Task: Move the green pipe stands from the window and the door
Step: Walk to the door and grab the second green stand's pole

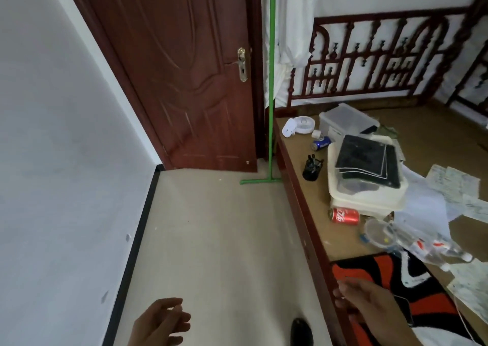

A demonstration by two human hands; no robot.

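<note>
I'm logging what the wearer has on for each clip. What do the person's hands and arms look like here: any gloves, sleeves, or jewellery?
Both hands are bare, with no gloves. The left hand shows no ring or watch, and its wrist is bare to the frame edge. The right hand and the forearm behind it are also bare; no sleeve, band, or marking shows on either arm.

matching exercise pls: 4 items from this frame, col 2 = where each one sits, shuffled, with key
Column 1
1. green pipe stand
2. red can
3. left hand
4. blue can

Column 2
A. low in the frame, over the bare floor, holding nothing
B. lying on its side on the platform, just in front of the white trays
C. upright on the floor, between the door and the platform edge
D. lying on its side on the platform, near the round white gadget at the far end

Pairs: 1-C, 2-B, 3-A, 4-D
</note>
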